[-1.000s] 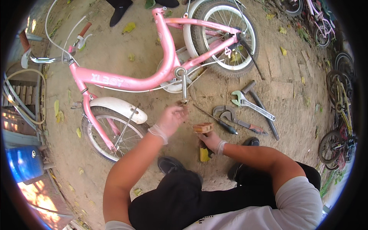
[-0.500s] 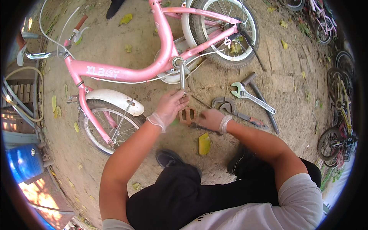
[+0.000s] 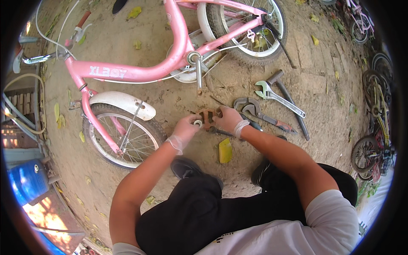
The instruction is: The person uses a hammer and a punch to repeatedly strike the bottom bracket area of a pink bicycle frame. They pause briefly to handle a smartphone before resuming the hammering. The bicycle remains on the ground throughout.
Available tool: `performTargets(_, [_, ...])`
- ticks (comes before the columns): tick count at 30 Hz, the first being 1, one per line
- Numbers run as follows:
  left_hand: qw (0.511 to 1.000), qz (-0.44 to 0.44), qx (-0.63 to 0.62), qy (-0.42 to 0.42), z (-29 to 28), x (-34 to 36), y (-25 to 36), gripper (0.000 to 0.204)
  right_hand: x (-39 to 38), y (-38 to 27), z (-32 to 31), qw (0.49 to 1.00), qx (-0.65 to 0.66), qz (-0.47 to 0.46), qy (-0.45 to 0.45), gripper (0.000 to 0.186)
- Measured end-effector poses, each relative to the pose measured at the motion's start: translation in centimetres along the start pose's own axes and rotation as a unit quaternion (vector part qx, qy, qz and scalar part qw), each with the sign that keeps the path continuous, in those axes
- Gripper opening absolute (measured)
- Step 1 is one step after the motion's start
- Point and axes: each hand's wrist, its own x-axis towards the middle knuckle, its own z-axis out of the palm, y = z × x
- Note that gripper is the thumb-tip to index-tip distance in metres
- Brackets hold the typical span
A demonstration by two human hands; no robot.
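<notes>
My gloved left hand [image 3: 185, 129] holds a small silver ring [image 3: 197, 123] and touches the brown pedal [image 3: 208, 117], which my gloved right hand [image 3: 227, 120] grips. Just beyond them, the bare crank arm [image 3: 199, 76] hangs from a pink bicycle [image 3: 131, 72] lying on its side. Right of my hands on the dirt lie a screwdriver [image 3: 255, 125], a curved dark wrench [image 3: 253, 108], a silver adjustable wrench [image 3: 282, 102] and a dark T-shaped bar [image 3: 297, 123]. A yellow leaf [image 3: 225, 151] lies below the pedal.
More bicycles [image 3: 367, 155] stand along the right side. A blue barrel [image 3: 27, 180], a coiled hose [image 3: 42, 102] and a wooden pallet [image 3: 21, 102] are at the left edge. A dark shoe [image 3: 120, 5] shows at the top, and my own feet are below my hands.
My left hand has left the end of the crank arm and come down to the pedal in my right hand. A silver ring now shows in its fingers.
</notes>
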Motion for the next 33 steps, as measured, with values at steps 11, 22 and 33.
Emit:
performTargets(11, [0.981,-0.090,-0.166,0.036,0.1,-2.4,-2.2,0.027,1.3,-1.5,2.6,0.997,-0.064,0.008,0.037,0.027])
performTargets(22, [0.994,-0.007,0.010,0.109,-0.1,-4.2,-3.0,0.019,-2.0,-1.2,5.3,0.993,-0.048,-0.093,-0.056,0.025])
performTargets(33, [0.995,-0.016,0.081,0.052,0.6,-3.5,-5.4,0.020,-3.4,2.9,0.5,0.954,-0.255,-0.114,-0.109,0.014])
